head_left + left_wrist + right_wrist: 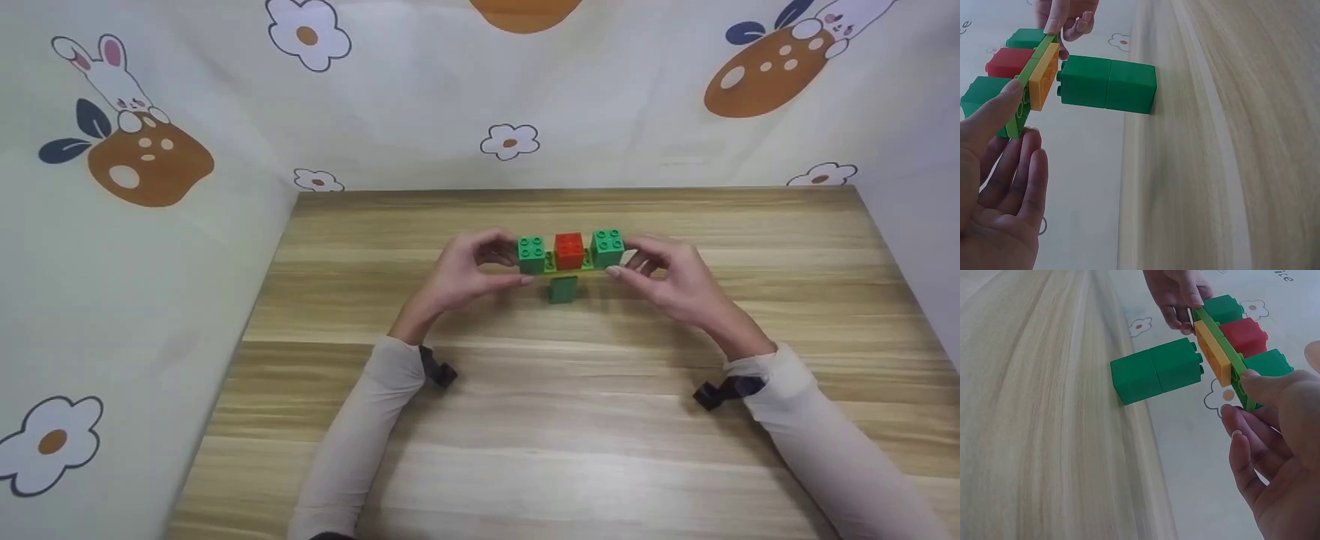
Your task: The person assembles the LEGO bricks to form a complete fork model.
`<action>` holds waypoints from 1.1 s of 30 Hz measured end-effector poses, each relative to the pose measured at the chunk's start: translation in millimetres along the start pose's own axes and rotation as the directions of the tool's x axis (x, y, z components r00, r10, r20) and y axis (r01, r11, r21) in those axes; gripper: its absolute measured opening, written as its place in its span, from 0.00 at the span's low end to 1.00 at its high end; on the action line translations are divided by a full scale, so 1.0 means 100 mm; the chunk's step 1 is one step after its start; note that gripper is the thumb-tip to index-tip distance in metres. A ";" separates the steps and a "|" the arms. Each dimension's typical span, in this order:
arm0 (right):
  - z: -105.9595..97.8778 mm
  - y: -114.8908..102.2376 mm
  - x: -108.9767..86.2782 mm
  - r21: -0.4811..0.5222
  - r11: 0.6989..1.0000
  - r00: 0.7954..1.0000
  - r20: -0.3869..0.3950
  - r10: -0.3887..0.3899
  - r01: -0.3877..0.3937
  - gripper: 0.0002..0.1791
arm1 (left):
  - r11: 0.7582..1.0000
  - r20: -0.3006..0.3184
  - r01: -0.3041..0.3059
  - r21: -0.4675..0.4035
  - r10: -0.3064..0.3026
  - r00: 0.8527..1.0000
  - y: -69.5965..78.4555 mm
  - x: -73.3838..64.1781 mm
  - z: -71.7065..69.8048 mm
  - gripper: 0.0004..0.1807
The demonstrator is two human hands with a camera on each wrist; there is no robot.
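My left hand (472, 270) and right hand (671, 281) each pinch one end of a toy brick assembly, thumbs on the near side. Its base is a row of light green plates (1028, 70). On top sit a left green brick (532, 261), a red brick (568, 251) in the middle and a right green brick (607, 253). An orange plate (1213, 354) is fixed under the middle. Below it, two stacked green bricks (1157, 371) stand upright on the table, studs up. A small gap shows between those studs and the orange plate.
The wooden table (570, 435) extends on every side of the bricks. A printed cloth (405, 97) with flowers and rabbits hangs behind and at the sides. Each wrist wears a black camera mount, such as the left mount (439, 369).
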State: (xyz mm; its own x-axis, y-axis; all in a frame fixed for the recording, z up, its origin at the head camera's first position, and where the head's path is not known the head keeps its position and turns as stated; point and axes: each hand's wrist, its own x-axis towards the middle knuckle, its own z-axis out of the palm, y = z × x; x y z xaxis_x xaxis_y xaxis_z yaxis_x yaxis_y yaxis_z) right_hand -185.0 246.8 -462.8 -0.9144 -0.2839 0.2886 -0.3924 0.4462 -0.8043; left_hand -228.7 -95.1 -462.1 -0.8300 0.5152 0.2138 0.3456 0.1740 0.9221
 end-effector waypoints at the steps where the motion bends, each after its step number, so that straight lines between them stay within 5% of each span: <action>1: 0.01 0.00 0.00 -0.004 1.000 1.000 0.001 0.004 -0.003 0.19 | 1.000 -0.001 0.001 -0.002 -0.001 1.000 0.00 0.00 0.00 0.25; 20: -0.01 0.00 -0.01 -0.028 0.995 0.993 0.059 0.102 -0.101 0.22 | 0.997 0.006 0.057 0.044 -0.057 0.998 -0.03 -0.01 0.01 0.25; 33: -0.01 0.02 0.00 -0.001 0.997 0.995 0.064 0.072 -0.072 0.27 | 0.999 0.002 0.049 0.013 -0.049 0.999 -0.02 -0.02 -0.01 0.26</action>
State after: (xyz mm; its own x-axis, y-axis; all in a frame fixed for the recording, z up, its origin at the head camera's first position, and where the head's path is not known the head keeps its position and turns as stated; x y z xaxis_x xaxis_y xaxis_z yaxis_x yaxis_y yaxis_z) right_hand -185.3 248.6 -463.5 -0.9319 -0.3051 0.1962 -0.3258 0.4660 -0.8226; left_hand -228.3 -97.0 -464.4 -0.8453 0.5074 0.1674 0.3100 0.2104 0.9272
